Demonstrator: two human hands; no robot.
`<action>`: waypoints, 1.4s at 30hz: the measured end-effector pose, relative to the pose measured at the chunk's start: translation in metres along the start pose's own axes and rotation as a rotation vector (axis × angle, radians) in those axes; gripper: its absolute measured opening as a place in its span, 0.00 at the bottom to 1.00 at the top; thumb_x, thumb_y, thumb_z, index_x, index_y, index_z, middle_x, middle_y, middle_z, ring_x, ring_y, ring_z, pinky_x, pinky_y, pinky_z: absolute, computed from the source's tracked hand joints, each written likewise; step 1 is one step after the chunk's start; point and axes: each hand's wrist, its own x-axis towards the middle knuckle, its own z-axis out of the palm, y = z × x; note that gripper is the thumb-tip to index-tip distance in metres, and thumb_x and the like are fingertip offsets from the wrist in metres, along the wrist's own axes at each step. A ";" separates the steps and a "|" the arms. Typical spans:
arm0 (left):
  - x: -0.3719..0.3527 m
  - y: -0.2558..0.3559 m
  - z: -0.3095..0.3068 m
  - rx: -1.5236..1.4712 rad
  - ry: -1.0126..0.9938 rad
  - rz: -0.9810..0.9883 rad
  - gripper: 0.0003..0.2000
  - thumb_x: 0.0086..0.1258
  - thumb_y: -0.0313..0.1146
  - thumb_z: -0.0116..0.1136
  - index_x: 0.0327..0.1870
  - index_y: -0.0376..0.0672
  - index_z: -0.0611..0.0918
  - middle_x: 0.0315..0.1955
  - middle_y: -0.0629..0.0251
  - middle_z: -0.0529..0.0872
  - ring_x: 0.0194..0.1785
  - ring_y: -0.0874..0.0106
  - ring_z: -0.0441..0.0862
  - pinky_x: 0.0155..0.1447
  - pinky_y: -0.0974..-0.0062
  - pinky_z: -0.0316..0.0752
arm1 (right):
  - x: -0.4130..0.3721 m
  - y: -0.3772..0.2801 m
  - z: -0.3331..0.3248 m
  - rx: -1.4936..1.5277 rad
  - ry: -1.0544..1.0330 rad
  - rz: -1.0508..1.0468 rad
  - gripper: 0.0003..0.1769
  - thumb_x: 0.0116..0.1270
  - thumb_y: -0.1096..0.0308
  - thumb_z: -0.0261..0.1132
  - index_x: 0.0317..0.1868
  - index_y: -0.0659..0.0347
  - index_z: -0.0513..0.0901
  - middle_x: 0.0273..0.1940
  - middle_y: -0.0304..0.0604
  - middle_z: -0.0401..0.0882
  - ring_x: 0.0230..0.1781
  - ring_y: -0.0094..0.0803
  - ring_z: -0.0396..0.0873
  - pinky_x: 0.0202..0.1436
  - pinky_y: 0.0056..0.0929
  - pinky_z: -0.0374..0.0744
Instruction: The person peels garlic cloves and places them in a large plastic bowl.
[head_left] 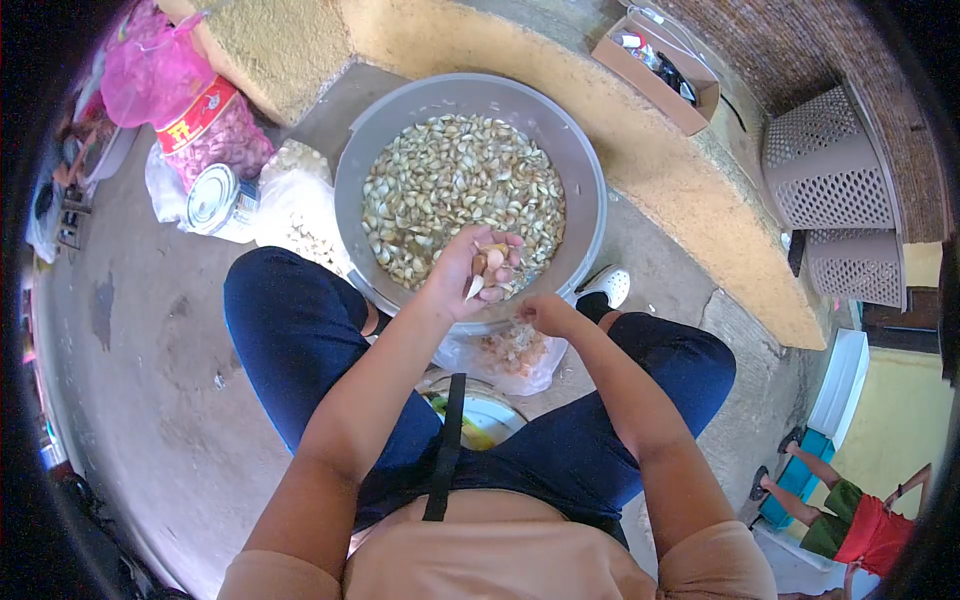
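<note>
A large grey tub holds many garlic cloves in what looks like water. Over its near edge, my left hand is palm up, its fingers curled round several cloves. My right hand is just to the right, at the tub's near rim, with fingers pinched together; what they hold, if anything, is too small to name. Below it lies a clear plastic bag with papery peels on it.
Left of the tub are a pink net sack, a tin can and a white bag of cloves. A cardboard box sits on the ledge. Another person is at the lower right.
</note>
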 end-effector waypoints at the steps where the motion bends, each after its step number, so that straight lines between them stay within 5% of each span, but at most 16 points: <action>1: -0.001 0.001 0.003 -0.015 -0.003 0.004 0.16 0.63 0.43 0.40 0.39 0.39 0.73 0.26 0.66 0.74 0.22 0.79 0.70 0.14 0.86 0.57 | 0.001 0.000 0.001 0.032 0.018 0.018 0.11 0.47 0.76 0.56 0.33 0.61 0.81 0.32 0.47 0.80 0.34 0.39 0.78 0.41 0.32 0.74; 11: -0.006 0.003 0.009 -0.038 0.014 0.015 0.14 0.62 0.39 0.44 0.38 0.38 0.74 0.26 0.64 0.75 0.21 0.80 0.70 0.12 0.89 0.57 | 0.011 0.005 0.023 -0.257 -0.004 0.169 0.11 0.36 0.71 0.63 0.27 0.56 0.81 0.28 0.44 0.80 0.30 0.40 0.78 0.37 0.33 0.76; 14: -0.005 0.002 0.010 -0.015 0.026 0.021 0.13 0.62 0.39 0.45 0.37 0.38 0.74 0.26 0.64 0.75 0.20 0.81 0.70 0.11 0.90 0.56 | 0.011 0.002 0.019 -0.510 -0.219 -0.159 0.11 0.38 0.71 0.61 0.27 0.58 0.81 0.28 0.46 0.80 0.30 0.41 0.78 0.36 0.35 0.75; 17: -0.003 0.002 0.009 0.071 0.062 0.044 0.13 0.63 0.40 0.45 0.36 0.39 0.74 0.25 0.64 0.75 0.20 0.82 0.70 0.11 0.90 0.55 | 0.013 0.008 0.019 -0.391 -0.158 -0.041 0.10 0.42 0.69 0.61 0.29 0.59 0.81 0.29 0.47 0.80 0.31 0.42 0.78 0.35 0.37 0.74; 20: -0.003 0.003 0.011 0.231 0.141 0.081 0.13 0.63 0.41 0.44 0.36 0.40 0.75 0.24 0.65 0.76 0.20 0.82 0.70 0.12 0.89 0.56 | 0.008 -0.018 -0.020 -0.149 0.160 0.174 0.10 0.48 0.66 0.60 0.30 0.59 0.82 0.31 0.47 0.80 0.31 0.41 0.78 0.35 0.35 0.74; 25: -0.001 -0.003 0.018 0.477 0.311 0.219 0.13 0.67 0.39 0.42 0.38 0.39 0.74 0.22 0.66 0.75 0.18 0.81 0.69 0.10 0.88 0.56 | -0.016 -0.087 -0.086 0.647 0.582 0.049 0.14 0.54 0.61 0.60 0.33 0.65 0.79 0.27 0.49 0.78 0.26 0.37 0.78 0.32 0.32 0.74; 28: 0.005 -0.008 0.017 0.592 0.342 0.303 0.13 0.69 0.38 0.39 0.38 0.39 0.74 0.22 0.66 0.75 0.16 0.81 0.68 0.11 0.87 0.57 | -0.028 -0.110 -0.089 0.467 0.764 -0.086 0.15 0.54 0.62 0.62 0.37 0.64 0.79 0.28 0.48 0.77 0.26 0.33 0.76 0.30 0.29 0.73; 34: 0.011 -0.010 0.006 0.593 0.407 0.425 0.13 0.70 0.40 0.38 0.37 0.40 0.75 0.23 0.67 0.75 0.22 0.81 0.71 0.21 0.83 0.67 | -0.033 -0.121 -0.088 0.505 0.715 -0.114 0.15 0.51 0.63 0.65 0.37 0.64 0.78 0.30 0.48 0.74 0.26 0.34 0.75 0.31 0.28 0.73; 37: 0.013 -0.015 0.006 0.580 0.455 0.432 0.13 0.69 0.40 0.39 0.38 0.41 0.75 0.24 0.68 0.75 0.25 0.80 0.72 0.27 0.82 0.69 | -0.040 -0.134 -0.086 0.252 0.771 -0.169 0.15 0.50 0.63 0.65 0.35 0.65 0.78 0.29 0.48 0.74 0.26 0.34 0.75 0.32 0.28 0.73; 42: 0.017 -0.016 0.004 0.487 0.419 0.411 0.10 0.67 0.38 0.44 0.36 0.41 0.73 0.24 0.68 0.74 0.22 0.80 0.70 0.24 0.82 0.67 | -0.035 -0.127 -0.088 0.501 0.697 -0.075 0.15 0.49 0.67 0.65 0.38 0.64 0.78 0.32 0.48 0.76 0.27 0.33 0.76 0.33 0.27 0.74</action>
